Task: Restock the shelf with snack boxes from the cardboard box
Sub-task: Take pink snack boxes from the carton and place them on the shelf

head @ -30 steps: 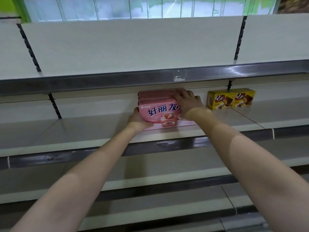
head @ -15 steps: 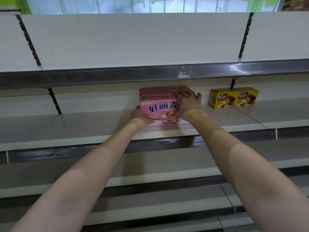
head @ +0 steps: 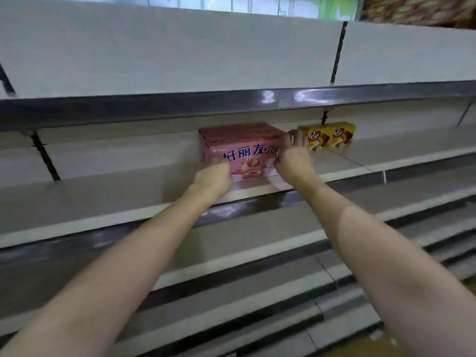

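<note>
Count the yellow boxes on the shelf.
2. One yellow box stands just right of the pink boxes; the second touches its right side. More may be hidden behind them.
</note>
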`<state>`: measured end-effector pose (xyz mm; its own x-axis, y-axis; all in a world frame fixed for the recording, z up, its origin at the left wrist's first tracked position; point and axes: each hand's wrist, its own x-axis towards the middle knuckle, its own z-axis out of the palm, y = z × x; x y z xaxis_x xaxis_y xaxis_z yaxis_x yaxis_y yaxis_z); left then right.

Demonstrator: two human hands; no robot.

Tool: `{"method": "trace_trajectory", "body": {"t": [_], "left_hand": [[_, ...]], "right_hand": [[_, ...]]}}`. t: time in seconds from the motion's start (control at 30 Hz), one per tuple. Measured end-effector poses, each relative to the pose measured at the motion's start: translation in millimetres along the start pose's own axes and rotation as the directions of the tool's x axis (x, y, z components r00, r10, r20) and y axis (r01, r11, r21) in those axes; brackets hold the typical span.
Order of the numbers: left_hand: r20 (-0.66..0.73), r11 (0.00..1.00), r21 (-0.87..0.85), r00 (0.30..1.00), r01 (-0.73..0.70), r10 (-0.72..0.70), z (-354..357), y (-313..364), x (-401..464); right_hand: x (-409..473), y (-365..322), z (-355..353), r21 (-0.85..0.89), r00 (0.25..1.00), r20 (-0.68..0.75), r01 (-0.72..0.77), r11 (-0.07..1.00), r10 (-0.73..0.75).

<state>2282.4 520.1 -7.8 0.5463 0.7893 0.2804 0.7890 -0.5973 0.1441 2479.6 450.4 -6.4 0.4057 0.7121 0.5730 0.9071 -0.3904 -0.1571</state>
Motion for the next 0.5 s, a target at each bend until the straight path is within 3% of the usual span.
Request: {"method": "trace_trajectory", "body": {"t": [0.1,0.23,0.4,0.5], "left_hand": [[0.004,0.969,-0.087,0.972,-0.232,0.233,-1.8,13.4,-3.1],[0.002,0.841,-0.150,0.850,-0.520,0.527,-1.9,42.9,-23.0],[-0.009,0.625,-0.259,0.649,-0.736,0.761,7.5,94.5,-72.6],[0.020,0.530,-0.343,0.558,-0.776,0.830,26.1,122.0,-107.3]], "right_hand": [[-23.0,2.7,-10.6,0.035,0.998,-0.019,-0.065,0.997,0.066],[-73.9,11.7,-30.0,0.077,0.977,-0.111,-0.175,0.982,0.183],[-164.8,27.2,-59.3,-0.038,0.932,-0.104,-0.352,0.935,0.346],[-234.5,35.2,-77.6,-0.055,0.849,-0.053,-0.528,0.847,0.526]]}}
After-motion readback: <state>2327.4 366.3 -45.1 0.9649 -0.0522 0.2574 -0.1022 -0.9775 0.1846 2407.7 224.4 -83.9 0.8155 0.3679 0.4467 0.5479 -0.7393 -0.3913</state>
